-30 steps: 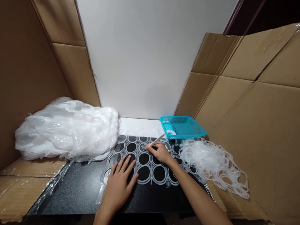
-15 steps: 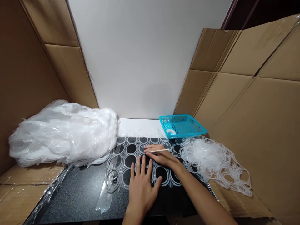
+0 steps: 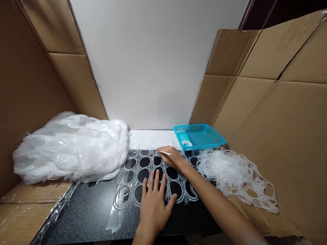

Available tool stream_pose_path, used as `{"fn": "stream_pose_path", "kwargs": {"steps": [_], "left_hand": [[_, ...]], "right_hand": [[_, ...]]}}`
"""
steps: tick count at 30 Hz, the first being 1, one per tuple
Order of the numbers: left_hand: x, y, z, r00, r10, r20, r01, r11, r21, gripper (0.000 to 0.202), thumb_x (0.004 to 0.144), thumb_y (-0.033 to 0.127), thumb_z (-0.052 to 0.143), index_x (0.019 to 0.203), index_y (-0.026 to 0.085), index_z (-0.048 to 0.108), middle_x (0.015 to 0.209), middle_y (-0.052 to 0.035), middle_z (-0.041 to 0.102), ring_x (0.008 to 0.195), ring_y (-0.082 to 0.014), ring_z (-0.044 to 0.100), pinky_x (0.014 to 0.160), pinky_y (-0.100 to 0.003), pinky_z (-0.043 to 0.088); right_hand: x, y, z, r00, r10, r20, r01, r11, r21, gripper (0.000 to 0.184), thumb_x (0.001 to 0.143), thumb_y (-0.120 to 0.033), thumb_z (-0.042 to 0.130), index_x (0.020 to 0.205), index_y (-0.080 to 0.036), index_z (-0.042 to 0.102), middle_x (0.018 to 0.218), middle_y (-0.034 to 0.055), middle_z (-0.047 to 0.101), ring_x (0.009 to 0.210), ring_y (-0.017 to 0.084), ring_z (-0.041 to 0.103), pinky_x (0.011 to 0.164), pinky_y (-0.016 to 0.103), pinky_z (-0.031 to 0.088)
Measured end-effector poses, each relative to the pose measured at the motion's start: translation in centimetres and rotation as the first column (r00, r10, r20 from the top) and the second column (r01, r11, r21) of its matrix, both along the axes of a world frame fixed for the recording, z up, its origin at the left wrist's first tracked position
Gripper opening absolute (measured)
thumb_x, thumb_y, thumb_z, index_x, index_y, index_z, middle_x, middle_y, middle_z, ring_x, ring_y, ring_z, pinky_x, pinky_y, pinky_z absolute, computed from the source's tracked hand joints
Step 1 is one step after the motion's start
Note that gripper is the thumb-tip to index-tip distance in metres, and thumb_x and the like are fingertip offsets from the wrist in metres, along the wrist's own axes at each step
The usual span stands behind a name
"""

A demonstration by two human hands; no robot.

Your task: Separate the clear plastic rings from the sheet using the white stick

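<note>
A clear plastic sheet with rows of ring outlines [image 3: 151, 177] lies on the black speckled tabletop [image 3: 87, 207]. My left hand [image 3: 154, 204] rests flat on its near middle, fingers spread. Farther back, my right hand [image 3: 173, 157] pinches a thin white stick [image 3: 165, 152], its tip over a ring near the sheet's far edge. Many rings show dark discs of tabletop through them, while those in the left column look glossy with film. Whether the stick's tip touches the plastic is hidden by the fingers.
A thick stack of white plastic sheets [image 3: 74, 146] stands at the left. A turquoise basket [image 3: 209, 143] at the back right holds a white ring-shaped piece [image 3: 187, 144]. Tangled plastic webbing [image 3: 230, 170] lies at the right. Cardboard walls [image 3: 286, 119] flank the table.
My right hand has moved away from me to the sheet's far rows, with the stick now more tilted. My left hand stays in place. The view has shifted slightly.
</note>
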State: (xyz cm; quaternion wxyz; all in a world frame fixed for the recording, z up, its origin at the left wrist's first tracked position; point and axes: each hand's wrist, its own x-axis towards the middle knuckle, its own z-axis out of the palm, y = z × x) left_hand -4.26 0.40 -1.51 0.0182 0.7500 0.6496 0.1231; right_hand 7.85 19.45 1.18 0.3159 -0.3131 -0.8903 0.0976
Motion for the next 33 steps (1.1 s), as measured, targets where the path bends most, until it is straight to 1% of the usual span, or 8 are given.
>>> {"fn": "stream_pose_path", "kwargs": {"steps": [7,9,13,16,21,26,29,33], "left_hand": [[0.2,-0.1,-0.2,0.999,0.035,0.016,-0.036,0.998,0.044,0.071,0.101,0.064,0.04,0.16,0.024,0.042,0.17,-0.0056,0.029,0.158,-0.0368,0.026,0.124,-0.063,0.027],[0.1,-0.1,-0.3,1.0,0.023,0.02,-0.024,0.998,0.059,0.071,0.102,0.064,0.039,0.16,0.023,0.043,0.169,-0.0064,0.031,0.158,-0.0373,0.026,0.124,-0.064,0.028],[-0.1,-0.1,-0.2,0.999,0.014,0.038,-0.017,0.997,0.076,0.07,0.101,0.063,0.043,0.157,0.022,0.048,0.169,-0.0099,0.033,0.157,-0.0379,0.027,0.123,-0.063,0.03],[-0.2,-0.1,-0.2,0.998,0.028,0.059,-0.032,0.996,0.079,0.067,0.1,0.061,0.047,0.154,0.022,0.052,0.169,-0.0113,0.035,0.157,-0.0385,0.027,0.124,-0.062,0.028],[-0.2,-0.1,-0.1,0.997,0.017,0.069,-0.023,0.996,0.084,0.065,0.1,0.058,0.048,0.154,0.021,0.051,0.169,-0.0122,0.035,0.158,-0.0375,0.026,0.126,-0.06,0.026],[-0.5,-0.3,0.7,0.99,-0.138,0.036,0.134,0.988,0.078,0.058,0.102,0.052,0.05,0.158,0.037,0.044,0.172,-0.0031,0.029,0.159,-0.0362,0.024,0.124,-0.066,0.024],[-0.5,-0.4,1.3,0.98,-0.196,0.037,0.195,0.98,0.039,0.054,0.102,0.053,0.051,0.154,0.038,0.05,0.17,-0.0017,0.034,0.157,-0.0362,0.027,0.125,-0.067,0.022],[-0.5,-0.3,1.5,0.981,-0.184,0.054,0.183,0.983,0.026,0.052,0.102,0.051,0.052,0.152,0.036,0.053,0.168,-0.0017,0.038,0.156,-0.0358,0.03,0.125,-0.066,0.023]], "right_hand": [[2.2,1.5,0.5,0.941,-0.179,-0.286,0.168,0.984,-0.065,0.031,0.105,-0.026,0.051,0.119,-0.021,0.077,0.12,0.0112,0.078,0.111,0.027,0.074,0.1,0.042,0.057],[3.1,1.0,0.3,0.965,-0.119,-0.233,0.108,0.992,-0.061,0.031,0.105,-0.026,0.05,0.12,-0.021,0.078,0.121,0.0107,0.078,0.112,0.027,0.074,0.101,0.042,0.057],[5.4,-1.0,-0.1,0.999,0.033,0.025,-0.031,0.998,-0.056,0.028,0.103,-0.026,0.054,0.115,-0.025,0.079,0.117,0.0088,0.079,0.108,0.028,0.075,0.099,0.043,0.057],[6.8,-2.7,-0.6,0.997,0.06,0.048,-0.058,0.997,-0.047,0.025,0.102,-0.024,0.055,0.113,-0.023,0.078,0.114,0.0093,0.08,0.107,0.027,0.074,0.1,0.043,0.056],[7.3,-4.0,-1.2,0.988,-0.032,-0.151,-0.004,0.972,-0.235,0.022,0.102,-0.028,0.058,0.106,-0.023,0.079,0.108,0.0076,0.077,0.1,0.022,0.073,0.092,0.036,0.058],[7.1,-3.6,-1.8,0.943,-0.134,-0.305,0.013,0.929,-0.369,0.022,0.097,-0.033,0.062,0.094,-0.02,0.08,0.103,0.0085,0.078,0.101,0.025,0.073,0.1,0.04,0.055],[7.5,-3.4,-1.9,0.926,-0.159,-0.342,-0.018,0.888,-0.459,0.022,0.093,-0.037,0.066,0.092,-0.019,0.079,0.103,0.0091,0.08,0.102,0.026,0.074,0.1,0.041,0.055],[7.8,-3.5,-1.7,0.929,-0.162,-0.332,-0.034,0.858,-0.513,0.024,0.092,-0.039,0.067,0.091,-0.019,0.078,0.103,0.009,0.08,0.102,0.027,0.074,0.101,0.043,0.054]]}}
